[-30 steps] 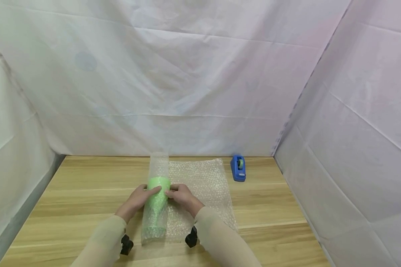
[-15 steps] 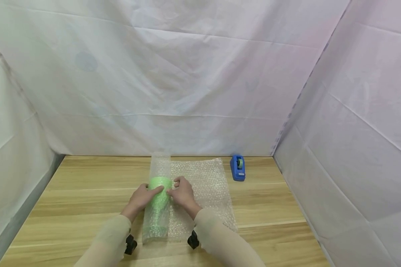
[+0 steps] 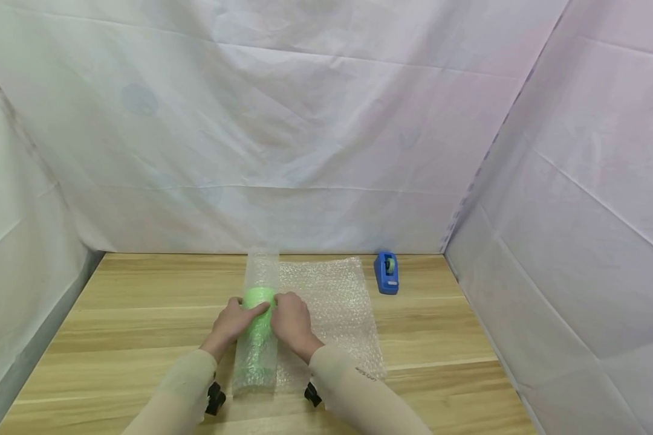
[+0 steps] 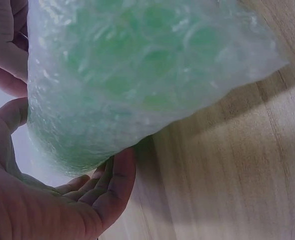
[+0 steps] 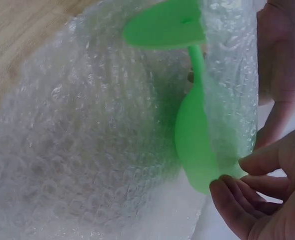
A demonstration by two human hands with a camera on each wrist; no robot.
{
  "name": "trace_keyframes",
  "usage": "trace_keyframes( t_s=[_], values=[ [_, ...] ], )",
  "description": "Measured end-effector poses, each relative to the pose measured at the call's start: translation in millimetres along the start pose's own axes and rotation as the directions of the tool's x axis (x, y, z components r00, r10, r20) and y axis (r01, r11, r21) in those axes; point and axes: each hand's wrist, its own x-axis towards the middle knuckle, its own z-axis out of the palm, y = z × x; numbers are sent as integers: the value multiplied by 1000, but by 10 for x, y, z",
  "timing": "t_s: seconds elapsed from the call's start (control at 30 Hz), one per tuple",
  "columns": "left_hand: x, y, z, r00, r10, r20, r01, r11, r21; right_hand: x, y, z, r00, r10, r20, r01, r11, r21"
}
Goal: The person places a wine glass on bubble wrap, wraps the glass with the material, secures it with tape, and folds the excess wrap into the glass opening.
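A green wine glass (image 5: 195,135) lies on its side in the head view, its rim end toward the back. A flap of bubble wrap (image 3: 256,368) is folded over it; in the right wrist view its bowl, stem and round foot show at the flap's open side. My left hand (image 3: 231,320) grips the wrapped bowl from the left, thumb on top; in the left wrist view its fingers (image 4: 118,185) curl under the roll. From the right, my right hand (image 3: 291,317) pinches the wrap at the glass's rim end, thumb and fingers close together.
The rest of the bubble wrap sheet lies flat on the wooden table (image 3: 141,338), to the right of the glass. A blue tape dispenser (image 3: 387,273) stands at the back right. White cloth walls (image 3: 326,133) enclose the back and sides.
My right hand lifted its fingers off the side of the roll, then closed in at the wrap's edge. The roll has shifted slightly right, with my left hand still gripping it.
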Motion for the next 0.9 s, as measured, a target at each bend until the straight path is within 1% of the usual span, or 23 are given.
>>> trace_keyframes(
  t_s=[0.2, 0.33, 0.43, 0.53, 0.6, 0.7, 0.8, 0.9],
  values=[
    [18, -9, -10, 1000, 12, 0, -12, 1000, -21, -6, 4, -38, 999, -40, 34, 40, 999, -6],
    [18, -9, -44, 999, 17, 35, -16, 999, -36, -25, 11, -62, 996, -70, 51, 70, 998, 2],
    [13, -31, -67, 998, 28, 61, -24, 998, -55, -42, 17, -67, 996, -68, 65, 69, 998, -6],
    [5, -57, -73, 997, 40, 69, -35, 997, -71, -60, 32, -66, 996, -57, 74, 58, 998, -4],
    [-5, -62, -71, 996, 50, 69, -45, 996, -80, -60, 46, -67, 996, -48, 78, 46, 999, 24],
    [-21, -62, -68, 996, 57, 73, -50, 994, -93, -61, 68, -87, 996, -7, 88, -3, 994, 111],
    [-39, -57, -68, 995, 60, 82, -50, 992, -114, -58, 93, -112, 993, 51, 106, -72, 976, 205],
    [-44, -46, -62, 995, 60, 82, -49, 990, -132, -54, 113, -145, 988, 86, 131, -118, 960, 255]
  ],
)
